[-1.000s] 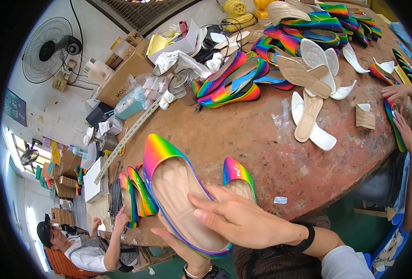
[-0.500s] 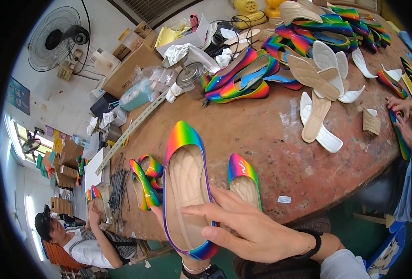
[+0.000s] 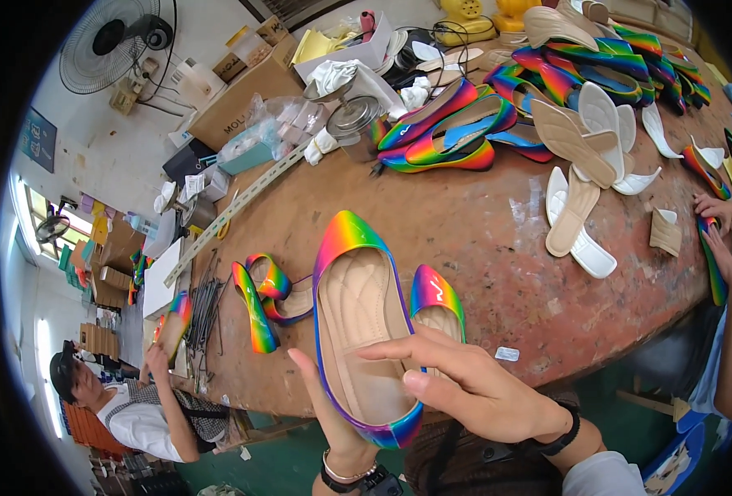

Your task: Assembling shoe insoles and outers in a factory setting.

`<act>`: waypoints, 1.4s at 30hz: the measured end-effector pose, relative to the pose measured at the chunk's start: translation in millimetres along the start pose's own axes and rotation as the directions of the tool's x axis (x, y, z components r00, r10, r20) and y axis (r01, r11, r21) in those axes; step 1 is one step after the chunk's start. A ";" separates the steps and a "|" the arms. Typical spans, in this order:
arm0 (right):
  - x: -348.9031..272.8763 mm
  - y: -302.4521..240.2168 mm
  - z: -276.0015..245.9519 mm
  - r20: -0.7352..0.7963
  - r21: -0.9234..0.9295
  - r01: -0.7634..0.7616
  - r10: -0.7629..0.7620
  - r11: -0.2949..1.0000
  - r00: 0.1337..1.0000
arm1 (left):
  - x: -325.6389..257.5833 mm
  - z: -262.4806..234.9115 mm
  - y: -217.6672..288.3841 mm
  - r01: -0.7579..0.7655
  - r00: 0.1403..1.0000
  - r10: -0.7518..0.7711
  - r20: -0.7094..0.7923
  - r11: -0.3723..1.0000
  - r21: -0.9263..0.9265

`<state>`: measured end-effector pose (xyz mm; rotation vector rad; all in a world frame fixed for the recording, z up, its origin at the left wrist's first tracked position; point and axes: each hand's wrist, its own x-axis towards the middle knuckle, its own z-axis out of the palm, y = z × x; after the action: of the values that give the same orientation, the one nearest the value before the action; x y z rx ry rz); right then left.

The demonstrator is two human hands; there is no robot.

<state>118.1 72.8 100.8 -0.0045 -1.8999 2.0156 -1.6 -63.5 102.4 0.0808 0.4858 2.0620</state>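
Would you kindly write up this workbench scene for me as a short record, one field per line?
Held item: rainbow flat shoe, toe pointing away, beige insole inside
Left hand: beneath the shoe, thumb beside its left edge, other fingers hidden
Right hand: index finger and thumb outstretched over the insole
Just right of held item: second rainbow shoe on the table
Farther right: loose beige and white insoles
Co-worker at left: holds another rainbow shoe
Co-worker at right: hands on a rainbow-coloured piece

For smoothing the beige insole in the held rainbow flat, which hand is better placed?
Probably the right hand: its index finger extends over the beige insole, while the left hand appears to support the rainbow ballet flat near its heel.
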 end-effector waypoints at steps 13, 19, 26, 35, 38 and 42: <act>-57.0 84.6 -17.4 -0.396 -0.448 -0.661 0.529 0.603 0.751 | -21.3 -47.2 -4.5 -0.025 0.954 0.200 -0.225 0.798 0.603; -27.7 157.3 21.3 -0.243 -0.370 -0.491 0.427 0.789 0.871 | -21.7 -55.2 -14.9 -0.096 0.955 0.291 -0.060 0.492 0.866; 7.3 120.7 0.1 -0.426 0.101 -0.172 0.199 0.980 0.882 | -22.6 -56.9 -23.0 -0.210 0.927 0.368 0.065 0.368 0.906; -15.4 84.5 -17.2 -0.308 -0.152 -0.080 0.030 0.985 0.951 | -8.2 -53.7 -62.7 -0.211 0.959 0.239 0.152 0.245 0.946; -17.5 87.0 -19.7 -0.333 -0.154 -0.075 0.020 0.985 0.943 | -6.7 -54.2 -76.1 -0.232 0.960 0.204 0.189 0.211 0.950; -26.0 92.2 -26.8 -0.315 -0.109 -0.059 0.022 0.992 0.949 | -1.7 -33.3 -85.8 -0.229 0.962 0.206 0.179 0.255 0.939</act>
<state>124.9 89.5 2.9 -0.3756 -1.8199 1.7980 60.9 -37.2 40.2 0.9593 1.7766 1.6853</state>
